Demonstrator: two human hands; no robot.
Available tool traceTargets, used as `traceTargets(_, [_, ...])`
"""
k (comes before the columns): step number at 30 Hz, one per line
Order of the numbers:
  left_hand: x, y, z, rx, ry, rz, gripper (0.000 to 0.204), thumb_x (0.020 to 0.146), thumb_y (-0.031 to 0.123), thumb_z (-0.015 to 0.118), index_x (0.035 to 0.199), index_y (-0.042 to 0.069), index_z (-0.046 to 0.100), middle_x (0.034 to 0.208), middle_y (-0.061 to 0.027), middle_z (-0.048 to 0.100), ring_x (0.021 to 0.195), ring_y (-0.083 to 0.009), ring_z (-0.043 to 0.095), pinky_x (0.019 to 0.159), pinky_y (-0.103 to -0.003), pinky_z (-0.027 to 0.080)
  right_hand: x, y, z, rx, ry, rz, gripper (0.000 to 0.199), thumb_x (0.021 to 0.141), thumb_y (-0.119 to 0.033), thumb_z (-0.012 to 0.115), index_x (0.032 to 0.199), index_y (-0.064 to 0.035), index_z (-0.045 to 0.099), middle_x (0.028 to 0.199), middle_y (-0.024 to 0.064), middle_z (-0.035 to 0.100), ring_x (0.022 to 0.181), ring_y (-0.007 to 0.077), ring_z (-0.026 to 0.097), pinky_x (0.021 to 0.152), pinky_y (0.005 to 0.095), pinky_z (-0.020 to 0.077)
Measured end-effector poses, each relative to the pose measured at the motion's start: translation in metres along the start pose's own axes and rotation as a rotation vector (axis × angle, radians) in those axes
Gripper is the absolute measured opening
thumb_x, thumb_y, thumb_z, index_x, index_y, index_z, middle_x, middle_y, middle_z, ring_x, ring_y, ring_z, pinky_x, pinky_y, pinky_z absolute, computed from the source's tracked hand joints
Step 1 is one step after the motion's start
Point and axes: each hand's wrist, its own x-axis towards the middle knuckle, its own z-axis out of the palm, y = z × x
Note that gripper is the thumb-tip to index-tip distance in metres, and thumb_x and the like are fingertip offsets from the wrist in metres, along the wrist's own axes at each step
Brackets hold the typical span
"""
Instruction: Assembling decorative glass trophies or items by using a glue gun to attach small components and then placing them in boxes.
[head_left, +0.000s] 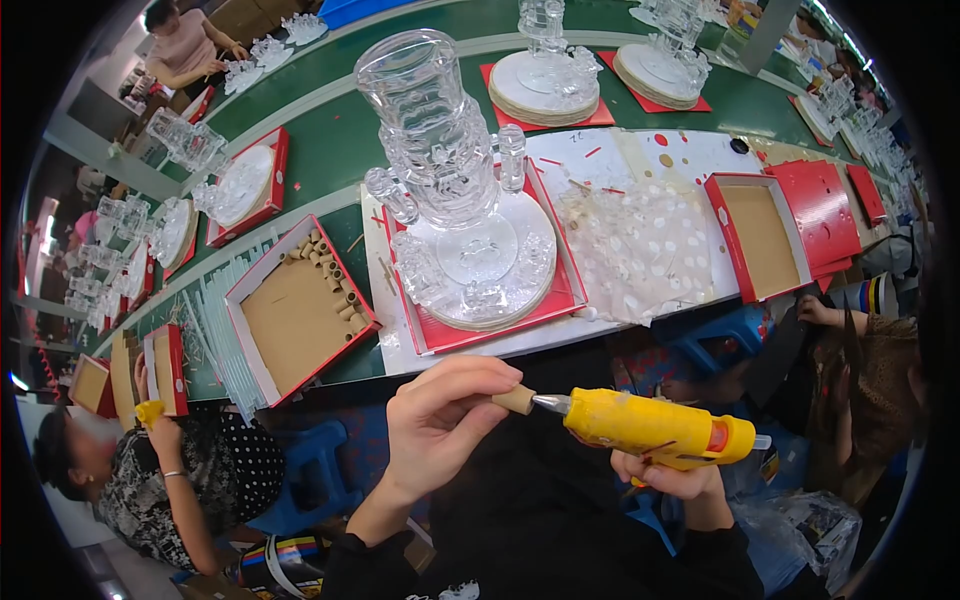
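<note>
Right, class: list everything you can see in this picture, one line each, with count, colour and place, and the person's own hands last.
Glue gun: one, yellow, low centre-right, nozzle at the tube.
Short tube: one, tan, between left-hand fingers.
Clear ornament: one, transparent, on a round base in a red tray.
Box of tubes: one, red-edged, left of the tray.
Empty box: one, red-edged, right.
Dotted wrap: one, clear, beside the tray.
Belt: green, behind.
Left hand: holds the tube.
Right hand: grips the glue gun.
</note>
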Motion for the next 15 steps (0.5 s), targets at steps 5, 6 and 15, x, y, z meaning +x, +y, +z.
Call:
traceTargets(5, [-0.0004,-0.0062,-0.0009,-0.031,-0.022,0.006,0.018,0.084,-0.008,0.064,0.101,-0.006,0.062,0.107,-0.0189,0.060,0.095,-0.0246,0.065,0.084,-0.033,0.054,-0.0020,0.0002,-0.0015,-0.045,0.027,0.009,0.019,0.072,-0.007,0.065,0.091,-0.0055,0.063,0.079,0.0063,0.063,0.070,0.0156,0.063,0.069,0.0273,0.0511])
traceTargets(6, [-0.0004,-0.0063,-0.0006,-0.041,-0.026,0.010,0.018,0.083,-0.010,0.063,0.101,-0.006,0.061,0.107,-0.0187,0.059,0.095,-0.0255,0.065,0.085,-0.033,0.055,-0.0017,0.0003,-0.0016,-0.044,0.026,0.009,0.019,0.072,-0.007,0.065,0.091,-0.0055,0.063,0.079,0.0063,0.063,0.070,0.0156,0.063,0.069,0.0273,0.0511])
traceTargets(15, [0.0006,-0.0052,0.0002,-0.043,-0.025,0.017,0.019,0.082,-0.014,0.063,0.098,-0.004,0.060,0.105,-0.0175,0.059,0.097,-0.0269,0.065,0.085,-0.034,0.056,0.0031,-0.0002,-0.0017,0.010,-0.022,-0.031,0.022,0.074,-0.007,0.065,0.095,-0.0039,0.063,0.080,0.0067,0.064,0.070,0.0152,0.063,0.072,0.0272,0.0513])
